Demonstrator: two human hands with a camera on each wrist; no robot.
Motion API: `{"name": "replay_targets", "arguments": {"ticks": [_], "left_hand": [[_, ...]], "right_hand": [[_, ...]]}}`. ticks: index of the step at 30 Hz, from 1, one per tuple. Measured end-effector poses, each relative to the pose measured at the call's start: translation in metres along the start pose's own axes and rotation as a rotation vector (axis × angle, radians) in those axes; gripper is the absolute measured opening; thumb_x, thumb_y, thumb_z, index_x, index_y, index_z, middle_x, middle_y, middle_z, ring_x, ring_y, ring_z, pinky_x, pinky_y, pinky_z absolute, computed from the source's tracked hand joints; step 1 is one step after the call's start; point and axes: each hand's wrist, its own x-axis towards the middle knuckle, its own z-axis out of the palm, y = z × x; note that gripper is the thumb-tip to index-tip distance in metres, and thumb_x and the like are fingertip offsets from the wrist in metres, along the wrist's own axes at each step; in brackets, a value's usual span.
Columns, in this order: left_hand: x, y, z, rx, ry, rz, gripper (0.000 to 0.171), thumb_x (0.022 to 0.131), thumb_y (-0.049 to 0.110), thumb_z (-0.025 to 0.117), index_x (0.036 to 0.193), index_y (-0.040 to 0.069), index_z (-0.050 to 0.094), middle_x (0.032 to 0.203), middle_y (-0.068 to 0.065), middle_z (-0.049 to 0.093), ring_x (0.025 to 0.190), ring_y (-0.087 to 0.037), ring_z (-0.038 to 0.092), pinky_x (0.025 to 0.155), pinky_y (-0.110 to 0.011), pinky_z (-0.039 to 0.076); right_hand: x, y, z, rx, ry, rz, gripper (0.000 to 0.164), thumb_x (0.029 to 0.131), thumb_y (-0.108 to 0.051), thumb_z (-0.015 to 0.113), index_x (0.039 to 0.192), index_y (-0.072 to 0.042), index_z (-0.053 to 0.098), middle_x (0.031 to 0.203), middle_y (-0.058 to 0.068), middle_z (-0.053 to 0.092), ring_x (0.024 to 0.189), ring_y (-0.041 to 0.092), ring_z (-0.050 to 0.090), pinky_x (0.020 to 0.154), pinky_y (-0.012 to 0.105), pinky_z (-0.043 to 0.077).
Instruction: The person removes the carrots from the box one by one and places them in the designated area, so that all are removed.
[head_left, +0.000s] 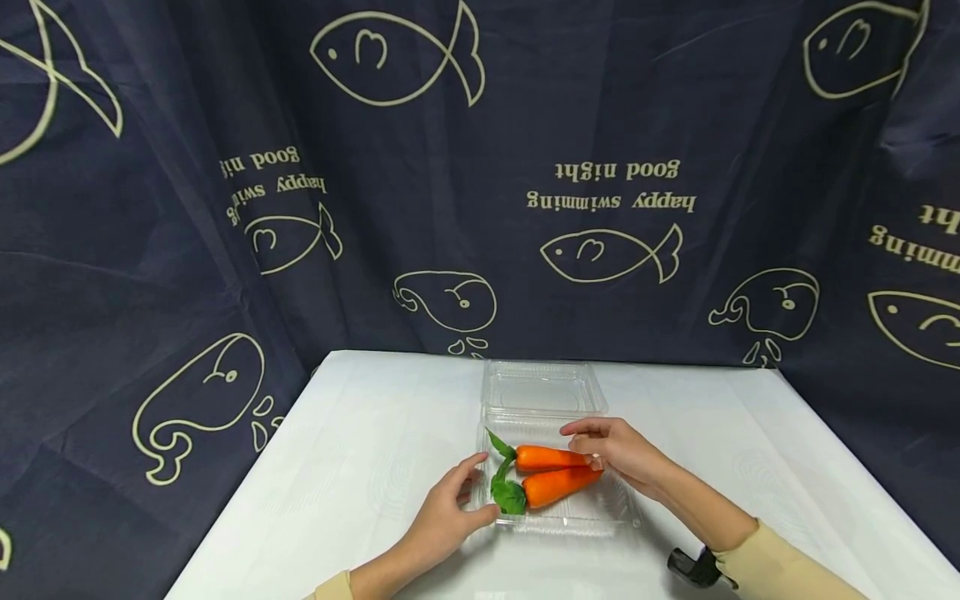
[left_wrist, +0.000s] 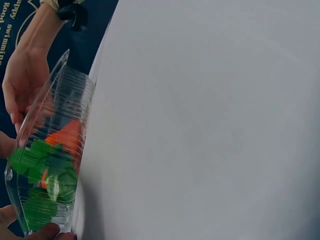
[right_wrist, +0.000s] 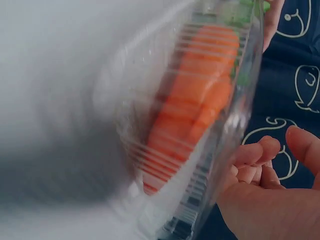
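Carrots (head_left: 561, 487), two with green leafy tops (head_left: 510, 497), lie side by side in the base of a clear plastic clamshell container (head_left: 555, 524), its lid (head_left: 543, 390) laid back on a white table (head_left: 405, 433). A person's left hand (head_left: 448, 510), fingers and thumb spread wide, rests at the container's left side; the right hand (head_left: 621, 452), loosely curled with thumb apart, hovers empty over the carrots' tips, any contact there impossible to tell

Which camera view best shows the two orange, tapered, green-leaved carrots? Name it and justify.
The head view: both carrots lie uncovered except where the right hand overlaps the far tip. Left wrist shows mostly leaves through the clear ribbed plastic container; right wrist shows blurred orange bodies and little green.
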Motion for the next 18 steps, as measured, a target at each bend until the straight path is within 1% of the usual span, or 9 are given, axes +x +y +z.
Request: {"name": "replay_targets", "arguments": {"ticks": [4, 8, 13, 18], "left_hand": [[0.000, 0.000, 0.000, 0.004, 0.002, 0.002, 0.076, 0.085, 0.032, 0.077, 0.150, 0.011, 0.044, 0.132, -0.014, 0.057, 0.124, -0.029, 0.054, 0.105, -0.046, 0.050], [0.000, 0.001, 0.000, 0.003, 0.004, 0.003, 0.075, 0.085, 0.031, 0.077, 0.150, 0.011, 0.045, 0.131, -0.014, 0.058, 0.123, -0.029, 0.055, 0.105, -0.046, 0.050], [-0.001, 0.002, 0.000, -0.005, 0.004, 0.002, 0.075, 0.085, 0.030, 0.077, 0.150, 0.011, 0.045, 0.130, -0.013, 0.058, 0.122, -0.028, 0.055, 0.105, -0.046, 0.050], [0.000, 0.001, 0.001, -0.003, 0.004, 0.000, 0.074, 0.085, 0.030, 0.077, 0.150, 0.012, 0.046, 0.130, -0.013, 0.058, 0.122, -0.027, 0.055, 0.105, -0.045, 0.051]], "right_hand": [[0.000, 0.003, 0.004, 0.008, -0.011, 0.011, 0.048, 0.095, -0.013, 0.065, 0.134, 0.012, 0.052, 0.091, 0.003, 0.060, 0.074, 0.014, 0.047, 0.064, 0.023, 0.043], [0.002, 0.007, 0.007, -0.014, -0.023, 0.028, 0.047, 0.093, -0.011, 0.067, 0.133, 0.011, 0.054, 0.084, -0.001, 0.055, 0.071, 0.014, 0.045, 0.063, 0.022, 0.041], [0.004, 0.012, 0.010, -0.075, -0.033, 0.055, 0.045, 0.087, -0.009, 0.072, 0.127, 0.009, 0.060, 0.080, -0.001, 0.050, 0.071, 0.015, 0.046, 0.061, 0.024, 0.041], [0.005, 0.016, 0.016, -0.139, -0.047, 0.029, 0.043, 0.080, -0.002, 0.073, 0.119, 0.011, 0.063, 0.076, -0.001, 0.048, 0.068, 0.013, 0.045, 0.057, 0.022, 0.041]]}}
